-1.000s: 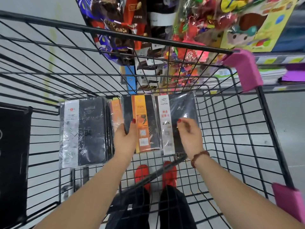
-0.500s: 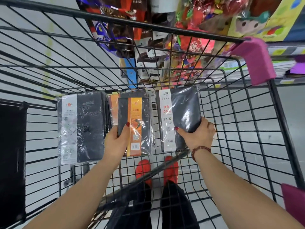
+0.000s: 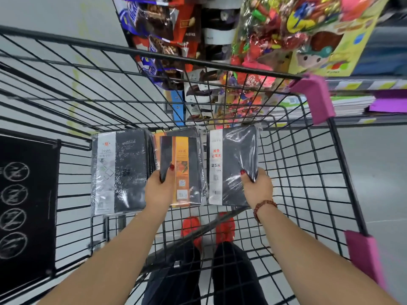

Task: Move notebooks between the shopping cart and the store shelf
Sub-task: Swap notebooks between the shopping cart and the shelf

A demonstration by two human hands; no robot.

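Inside the black wire shopping cart (image 3: 308,172) lie wrapped black notebooks. My left hand (image 3: 159,189) grips the lower left corner of a black notebook with an orange band (image 3: 185,168), thumb on its cover. It lies over another orange-banded notebook beneath it. My right hand (image 3: 256,188) grips the lower right corner of a black notebook with a white 25K band (image 3: 233,164). A stack of black diary notebooks with a white band (image 3: 120,170) lies to the left, untouched.
Store shelf (image 3: 352,102) with stacked notebooks stands beyond the cart at the right. Hanging snack and toy packets (image 3: 220,51) are ahead. Pink corner guards (image 3: 317,95) mark the cart's right rim. A black sign panel (image 3: 24,205) hangs at the left.
Both hands went from resting on the notebooks' near edges to gripping them at the corners. The right hand shifted to the 25K notebook's right corner. The view has tilted.
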